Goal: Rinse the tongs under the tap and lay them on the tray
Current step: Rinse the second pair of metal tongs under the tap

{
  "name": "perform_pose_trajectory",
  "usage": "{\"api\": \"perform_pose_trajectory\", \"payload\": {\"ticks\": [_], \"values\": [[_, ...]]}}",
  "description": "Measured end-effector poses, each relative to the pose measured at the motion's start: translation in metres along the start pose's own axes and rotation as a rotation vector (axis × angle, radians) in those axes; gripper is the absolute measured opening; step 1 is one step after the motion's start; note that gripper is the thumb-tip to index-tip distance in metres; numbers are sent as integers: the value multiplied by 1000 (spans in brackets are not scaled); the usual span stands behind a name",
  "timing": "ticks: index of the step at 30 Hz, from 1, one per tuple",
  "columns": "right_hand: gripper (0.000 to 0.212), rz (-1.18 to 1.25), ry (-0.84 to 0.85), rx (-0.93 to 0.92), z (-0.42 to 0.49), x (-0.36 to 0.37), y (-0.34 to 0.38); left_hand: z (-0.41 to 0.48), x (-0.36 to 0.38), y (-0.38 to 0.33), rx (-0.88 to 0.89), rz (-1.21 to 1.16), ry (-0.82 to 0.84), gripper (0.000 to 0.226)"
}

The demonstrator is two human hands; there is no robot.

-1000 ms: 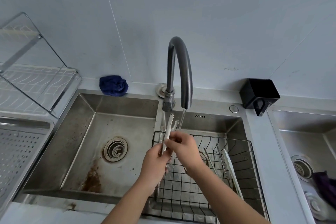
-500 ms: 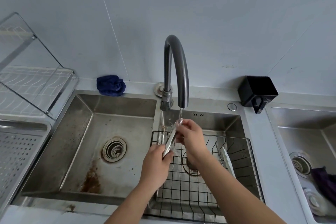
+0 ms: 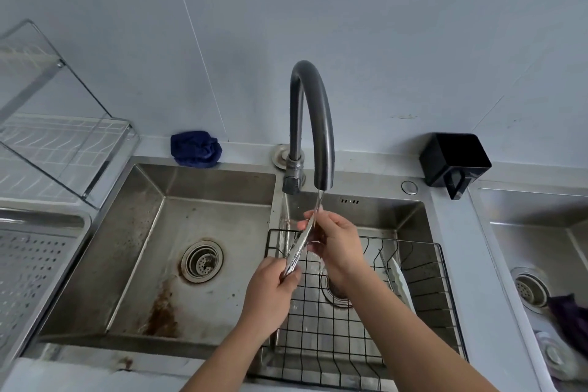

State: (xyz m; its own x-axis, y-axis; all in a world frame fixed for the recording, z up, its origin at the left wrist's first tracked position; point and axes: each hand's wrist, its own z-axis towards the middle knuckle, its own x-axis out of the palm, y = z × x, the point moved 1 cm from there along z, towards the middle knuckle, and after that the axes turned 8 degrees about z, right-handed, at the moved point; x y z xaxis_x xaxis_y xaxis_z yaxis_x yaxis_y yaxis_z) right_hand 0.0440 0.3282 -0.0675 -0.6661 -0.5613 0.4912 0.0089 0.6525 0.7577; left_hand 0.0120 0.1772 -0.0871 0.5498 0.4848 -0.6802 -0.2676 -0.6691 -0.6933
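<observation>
Shiny metal tongs (image 3: 297,250) slant up to the right beneath the dark curved tap (image 3: 313,118), whose thin stream of water lands on their upper end. My left hand (image 3: 270,291) grips the tongs' lower end. My right hand (image 3: 335,240) is closed around their upper end, right under the spout. Both hands hover over the black wire basket (image 3: 423,302) in the right basin. A perforated metal tray (image 3: 28,267) lies at the far left edge.
The stained left basin (image 3: 133,251) has a round drain (image 3: 202,261). A white plate (image 3: 402,285) stands in the basket. A blue cloth (image 3: 195,148) and a black cup (image 3: 455,161) sit on the back ledge. A dish rack (image 3: 60,143) is at left, another sink (image 3: 537,264) at right.
My right hand has slid up the tongs from near my left hand to their upper end under the spout. The tongs now slant more to the right.
</observation>
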Motion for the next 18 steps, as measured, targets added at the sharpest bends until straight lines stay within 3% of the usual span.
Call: {"api": "perform_pose_trajectory", "payload": {"ticks": [2, 4, 7, 10, 13, 15, 18], "values": [[18, -17, -28, 6, 3, 1, 3, 0, 1, 0, 10, 12, -4, 46], [4, -39, 37, 25, 3, 1, 4, -1, 0, 0, 11, 16, -9, 44], [4, -92, 79, 27, 2, 1, 7, -1, -3, 1, 24, 24, -5, 41], [23, -72, 3, 21, 4, -1, 13, -1, -2, 3, 43, 43, 18, 39], [17, -88, 73, -26, 0, -3, 12, -1, -2, 7, -8, -3, 58, 19], [25, -302, 101, -117, -4, -8, 13, -1, -3, 8, -56, -69, 84, 5], [26, -760, 38, -337, -7, -18, 19, -2, -2, 5, -87, -141, 104, 10]]}}
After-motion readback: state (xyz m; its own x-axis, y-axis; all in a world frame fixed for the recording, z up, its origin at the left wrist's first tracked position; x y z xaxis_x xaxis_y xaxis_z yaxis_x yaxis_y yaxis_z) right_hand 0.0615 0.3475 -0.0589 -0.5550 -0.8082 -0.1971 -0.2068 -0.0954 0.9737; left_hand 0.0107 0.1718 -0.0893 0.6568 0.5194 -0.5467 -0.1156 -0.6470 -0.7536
